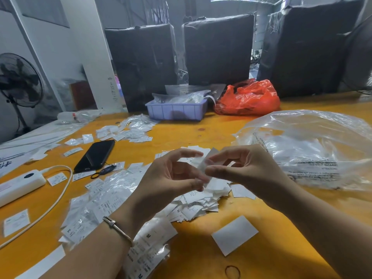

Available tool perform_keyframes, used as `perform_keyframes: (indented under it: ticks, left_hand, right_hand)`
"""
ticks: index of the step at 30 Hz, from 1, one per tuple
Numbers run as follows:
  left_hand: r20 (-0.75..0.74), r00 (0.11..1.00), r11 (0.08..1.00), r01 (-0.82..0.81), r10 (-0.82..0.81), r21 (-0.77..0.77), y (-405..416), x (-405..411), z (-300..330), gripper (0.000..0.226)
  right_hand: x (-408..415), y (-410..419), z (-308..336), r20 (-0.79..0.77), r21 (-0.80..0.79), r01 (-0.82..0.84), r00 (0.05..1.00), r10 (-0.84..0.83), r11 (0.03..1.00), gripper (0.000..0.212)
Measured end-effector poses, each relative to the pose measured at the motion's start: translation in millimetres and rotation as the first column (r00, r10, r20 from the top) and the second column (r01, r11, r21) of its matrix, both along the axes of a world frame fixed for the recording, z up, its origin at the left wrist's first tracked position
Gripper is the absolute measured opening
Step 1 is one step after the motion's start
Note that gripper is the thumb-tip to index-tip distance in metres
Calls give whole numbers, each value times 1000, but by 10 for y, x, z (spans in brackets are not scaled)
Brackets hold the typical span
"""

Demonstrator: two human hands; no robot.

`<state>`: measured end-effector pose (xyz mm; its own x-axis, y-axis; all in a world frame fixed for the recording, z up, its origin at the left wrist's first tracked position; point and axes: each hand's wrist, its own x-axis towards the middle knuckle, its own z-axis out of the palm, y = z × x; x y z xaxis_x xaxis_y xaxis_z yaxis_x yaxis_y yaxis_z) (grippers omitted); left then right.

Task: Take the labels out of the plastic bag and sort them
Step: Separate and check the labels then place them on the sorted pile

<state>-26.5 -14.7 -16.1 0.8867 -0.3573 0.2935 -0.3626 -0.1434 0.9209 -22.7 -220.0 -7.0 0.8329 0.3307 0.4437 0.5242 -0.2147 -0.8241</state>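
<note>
1. Nearest, this side of the loose label heap (201,200), a blank white slip (234,235) and a rubber band (232,272) lie on the orange table (201,258); these look set aside.
2. Left of the heap, bagged packets marked M (149,236) lie under the left wrist, likely a size group.
3. Directly above the heap, the left hand (171,178) and right hand (241,166) pinch one small label (205,168) between them. Each grip is narrow, thumb and fingertips closed on the label, probably to read or separate it.
4. Right of the heap lies the large clear plastic bag (314,150), slack.
5. Left and beyond sits a phone (94,156).
6. Farthest behind stand a lilac tray (177,111) and a red bag (248,98).
</note>
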Motion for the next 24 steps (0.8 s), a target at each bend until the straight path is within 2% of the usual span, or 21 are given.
perform_keyframes:
  ticks: [4,6,9,12,16,18,24]
  left_hand:
    - [-11,999,999,49,-48,6,12,0,-4,30]
    - [-2,1000,1000,31,-31,1,2,-1,5,26]
    - [31,999,999,-37,36,27,4,17,8,23]
    - [17,994,994,-109,109,8,43,56,-3,18]
    - [-13,991,990,-132,131,-51,53,59,10,23]
    - [-22,992,992,-122,122,-41,45,47,10,26]
    - [-30,995,995,-94,93,-25,17,29,1,27]
  right_hand:
    - [9,42,-23,75,-70,56,996,-51,996,5]
    - [9,51,-38,59,-60,47,997,-44,997,4]
    - [17,36,-40,-41,104,25,999,-21,994,18]
    - [63,-35,-12,-180,330,82,983,-22,940,14]
    - [109,-116,20,-286,469,132,958,9,873,53]
    - [113,-130,50,-322,517,133,946,47,846,61]
    - [86,-121,50,-401,452,142,914,59,881,25]
